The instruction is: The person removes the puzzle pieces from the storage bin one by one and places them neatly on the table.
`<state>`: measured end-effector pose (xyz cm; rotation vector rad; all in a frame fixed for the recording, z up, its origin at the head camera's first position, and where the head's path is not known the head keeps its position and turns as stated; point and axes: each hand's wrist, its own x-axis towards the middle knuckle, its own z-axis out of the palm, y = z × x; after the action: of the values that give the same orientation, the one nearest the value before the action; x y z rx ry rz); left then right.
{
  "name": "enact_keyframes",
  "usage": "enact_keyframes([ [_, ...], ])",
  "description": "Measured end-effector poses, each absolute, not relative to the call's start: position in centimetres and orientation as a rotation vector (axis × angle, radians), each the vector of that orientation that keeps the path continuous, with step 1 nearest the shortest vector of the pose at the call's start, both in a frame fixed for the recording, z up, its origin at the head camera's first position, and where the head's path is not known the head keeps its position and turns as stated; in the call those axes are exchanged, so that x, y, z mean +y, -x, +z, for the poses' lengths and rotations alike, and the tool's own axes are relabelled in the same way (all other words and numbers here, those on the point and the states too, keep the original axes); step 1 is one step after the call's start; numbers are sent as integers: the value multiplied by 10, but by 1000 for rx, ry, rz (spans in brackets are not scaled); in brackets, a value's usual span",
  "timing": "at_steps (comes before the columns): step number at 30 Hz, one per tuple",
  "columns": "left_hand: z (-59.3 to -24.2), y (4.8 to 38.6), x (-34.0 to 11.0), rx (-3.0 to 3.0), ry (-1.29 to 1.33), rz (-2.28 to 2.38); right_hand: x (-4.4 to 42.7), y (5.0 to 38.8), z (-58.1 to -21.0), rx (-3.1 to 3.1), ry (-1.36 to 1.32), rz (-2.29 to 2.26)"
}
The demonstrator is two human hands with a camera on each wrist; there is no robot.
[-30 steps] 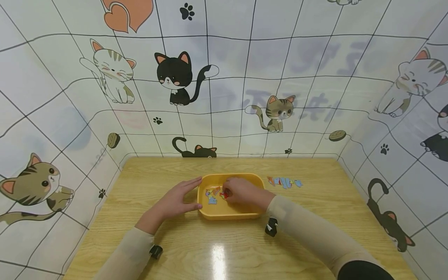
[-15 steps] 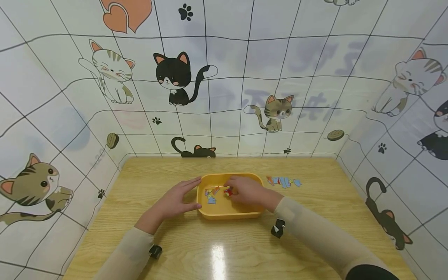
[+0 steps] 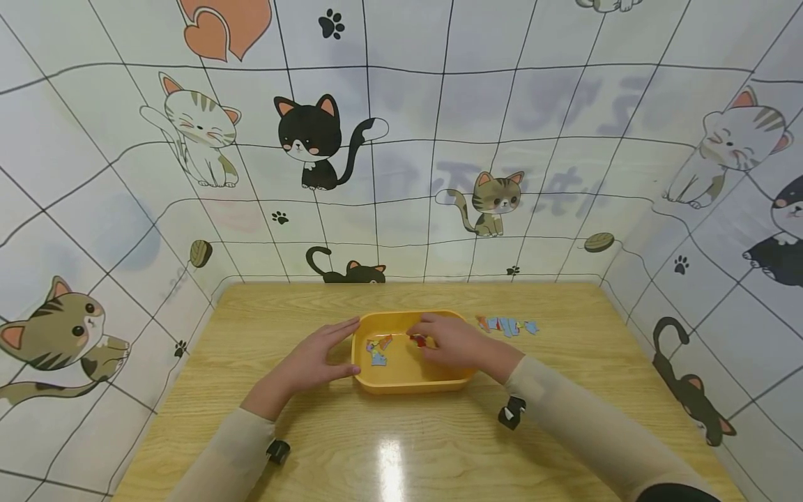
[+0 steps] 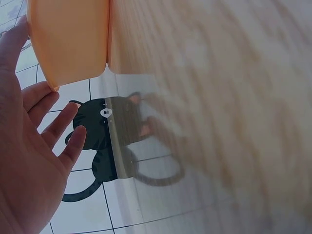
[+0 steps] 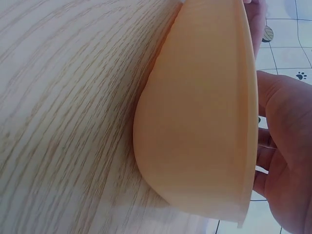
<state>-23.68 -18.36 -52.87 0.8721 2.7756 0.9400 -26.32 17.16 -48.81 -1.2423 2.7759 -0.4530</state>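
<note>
A yellow tray (image 3: 414,387) stands on the table, with several small colourful pieces, like jigsaw pieces (image 3: 378,359), lying in its left part. At the tray's left end, my left hand (image 3: 316,359) rests against the rim with thumb and fingers spread; in the left wrist view a fingertip meets the rim of the tray (image 4: 73,44). Inside the tray, my right hand (image 3: 458,341) has curled fingers and pinches a small red piece (image 3: 418,340), partly hidden by the fingers. The right wrist view shows the tray's outer wall (image 5: 195,117) in front of that hand, hiding its fingertips.
A row of similar light blue and orange pieces (image 3: 508,327) lies on the wooden table (image 3: 314,446), just right of the tray. White cloth walls (image 3: 408,167) with cat drawings enclose the table at the back and both sides.
My right hand has shifted to the right within the tray, and the red piece has moved right with it. The left hand keeps its place at the tray's left end.
</note>
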Motion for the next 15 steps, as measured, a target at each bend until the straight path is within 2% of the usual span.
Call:
enact_keyframes([
  [15, -527, 236, -183, 2766, -864, 949, 187, 260, -483, 2762, 1128, -522],
])
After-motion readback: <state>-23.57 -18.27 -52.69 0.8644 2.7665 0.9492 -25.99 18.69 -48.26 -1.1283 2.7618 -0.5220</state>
